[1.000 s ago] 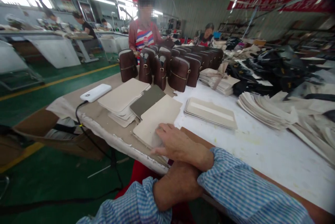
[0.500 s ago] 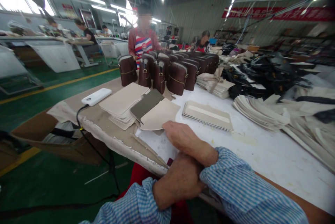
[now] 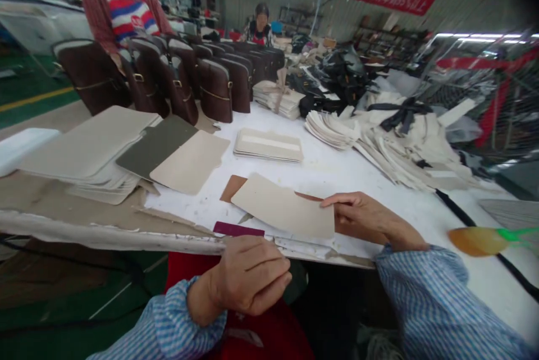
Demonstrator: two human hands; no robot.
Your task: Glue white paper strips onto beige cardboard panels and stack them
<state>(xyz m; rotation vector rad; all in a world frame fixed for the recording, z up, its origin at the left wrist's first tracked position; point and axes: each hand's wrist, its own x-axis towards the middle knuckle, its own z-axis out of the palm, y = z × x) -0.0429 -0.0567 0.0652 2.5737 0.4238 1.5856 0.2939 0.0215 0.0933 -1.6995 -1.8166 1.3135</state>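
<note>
My right hand (image 3: 365, 217) pinches the right edge of a beige flat panel (image 3: 283, 206), which lies over a brown board (image 3: 236, 185) on the white table (image 3: 337, 166). My left hand (image 3: 251, 274) hovers below the table's front edge with its fingers curled; I see nothing in it. Another beige panel (image 3: 190, 161) and a grey-green panel (image 3: 156, 145) lie to the left of the held piece.
A stack of beige panels (image 3: 86, 149) sits at the left, a smaller stack (image 3: 268, 144) in the middle. Brown bags (image 3: 213, 82) stand in rows behind. Piles of cut pieces (image 3: 391, 135) fill the right. A person in a striped apron (image 3: 125, 9) stands at the far left.
My right hand has carried a beige panel from the left pile to the table in front of me. My view has swung right and down. My arms have uncrossed.
</note>
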